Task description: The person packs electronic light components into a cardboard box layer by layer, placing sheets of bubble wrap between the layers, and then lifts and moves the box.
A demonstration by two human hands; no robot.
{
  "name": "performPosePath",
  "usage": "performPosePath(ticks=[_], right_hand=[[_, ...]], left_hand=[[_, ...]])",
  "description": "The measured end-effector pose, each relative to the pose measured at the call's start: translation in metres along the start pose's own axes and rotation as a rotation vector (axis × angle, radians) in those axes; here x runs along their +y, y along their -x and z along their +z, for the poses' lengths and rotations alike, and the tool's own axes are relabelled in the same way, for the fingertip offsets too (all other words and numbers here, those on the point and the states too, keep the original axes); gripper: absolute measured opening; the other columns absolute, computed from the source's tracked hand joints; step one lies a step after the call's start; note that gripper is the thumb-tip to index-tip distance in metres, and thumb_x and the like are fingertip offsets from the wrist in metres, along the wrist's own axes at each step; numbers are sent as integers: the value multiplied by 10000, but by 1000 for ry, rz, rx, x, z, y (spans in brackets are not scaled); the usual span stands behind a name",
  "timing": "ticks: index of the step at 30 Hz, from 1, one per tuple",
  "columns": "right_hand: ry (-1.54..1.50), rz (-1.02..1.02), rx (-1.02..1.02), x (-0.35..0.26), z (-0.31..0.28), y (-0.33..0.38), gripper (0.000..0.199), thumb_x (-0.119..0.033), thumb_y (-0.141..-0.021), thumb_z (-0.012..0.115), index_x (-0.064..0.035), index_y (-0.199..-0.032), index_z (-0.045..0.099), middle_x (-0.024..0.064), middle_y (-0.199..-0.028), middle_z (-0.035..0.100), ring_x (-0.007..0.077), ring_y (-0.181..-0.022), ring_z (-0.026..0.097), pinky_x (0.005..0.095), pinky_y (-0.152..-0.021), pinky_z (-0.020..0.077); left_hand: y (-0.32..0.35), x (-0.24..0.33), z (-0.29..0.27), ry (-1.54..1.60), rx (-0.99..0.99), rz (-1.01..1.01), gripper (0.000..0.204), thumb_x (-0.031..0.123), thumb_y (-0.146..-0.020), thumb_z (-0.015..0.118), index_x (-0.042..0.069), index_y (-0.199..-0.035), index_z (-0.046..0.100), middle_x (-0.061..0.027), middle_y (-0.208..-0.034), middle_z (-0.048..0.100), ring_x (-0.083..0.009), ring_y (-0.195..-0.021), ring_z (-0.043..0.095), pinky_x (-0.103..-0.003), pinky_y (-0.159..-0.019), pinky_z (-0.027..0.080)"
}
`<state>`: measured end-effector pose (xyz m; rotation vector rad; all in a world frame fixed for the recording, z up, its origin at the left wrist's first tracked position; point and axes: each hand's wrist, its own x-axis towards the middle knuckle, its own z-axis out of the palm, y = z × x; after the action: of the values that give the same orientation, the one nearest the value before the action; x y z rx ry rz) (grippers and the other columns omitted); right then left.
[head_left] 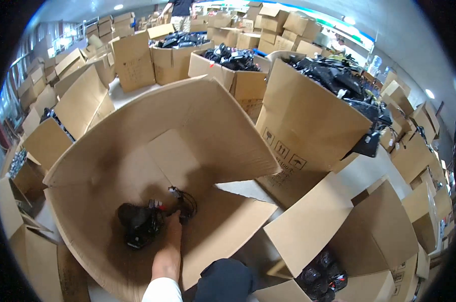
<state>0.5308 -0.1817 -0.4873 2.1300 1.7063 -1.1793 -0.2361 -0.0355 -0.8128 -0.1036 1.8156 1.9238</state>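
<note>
My left hand (pixel 173 224) reaches down into a large open cardboard box (pixel 112 166), with a white sleeve at the wrist. Its fingers close on a small black device with coiled cables (pixel 186 202) lying on the box floor. Just left of the hand lies a bigger black device with red bits (pixel 140 224). My right hand is out of sight. A dark rounded shape (pixel 225 281) sits at the lower edge beside my arm; I cannot tell what it is.
A tall box heaped with black devices and cables (pixel 308 121) stands to the right. A smaller open box (pixel 339 236) with black items (pixel 321 274) is at the lower right. Many more cartons surround me. A person (pixel 180 12) stands at the far back.
</note>
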Motion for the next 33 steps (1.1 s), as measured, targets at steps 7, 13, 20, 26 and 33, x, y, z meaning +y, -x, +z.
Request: performPosePath(ticks=[7,13,20,26,33], right_hand=[[-303,-90,63,-28,-5,29,394,-230,-918,684,0,-1226,600,146,-1032,701,223,-912,673,351,-790,545],[-248,-771,451,-177,-56,50,310,-101,-834,691,49,-1095,617,88,-889,668,162,-811,635,307,-751,527],[-939,-1275,303,-334,-105,130,627,-274,-817,823,15,-1296,540,106,-1217,636,177,-1091,606,341,-986,474],[-1279,-1273,605,-276,-135,176,546,-272,-842,802,36,-1225,563,75,-1105,656,156,-1004,629,325,-929,508],[-852,-1086,1245,-143,-214,164,418,-223,-919,715,22,-1240,609,87,-1182,678,150,-1087,629,314,-983,481]], left_hand=[[86,172,101,-79,-320,291,504,56,-751,777,42,-1230,620,-82,-1138,664,-214,-998,632,-345,-866,515],[307,392,118,231,-1193,580,512,55,-788,729,-22,-1274,587,-57,-1155,651,-135,-1038,606,-298,-945,485],[488,423,109,152,-1943,556,708,100,-827,772,-47,-1426,424,-86,-1338,532,-158,-1216,516,-326,-1073,399],[589,344,145,489,-2067,235,977,337,-723,901,-19,-1463,372,-73,-1357,517,-133,-1286,459,-319,-1077,385],[589,247,215,-598,-2067,554,148,108,-920,686,-10,-1010,686,-17,-810,663,-90,-754,628,-248,-698,528]])
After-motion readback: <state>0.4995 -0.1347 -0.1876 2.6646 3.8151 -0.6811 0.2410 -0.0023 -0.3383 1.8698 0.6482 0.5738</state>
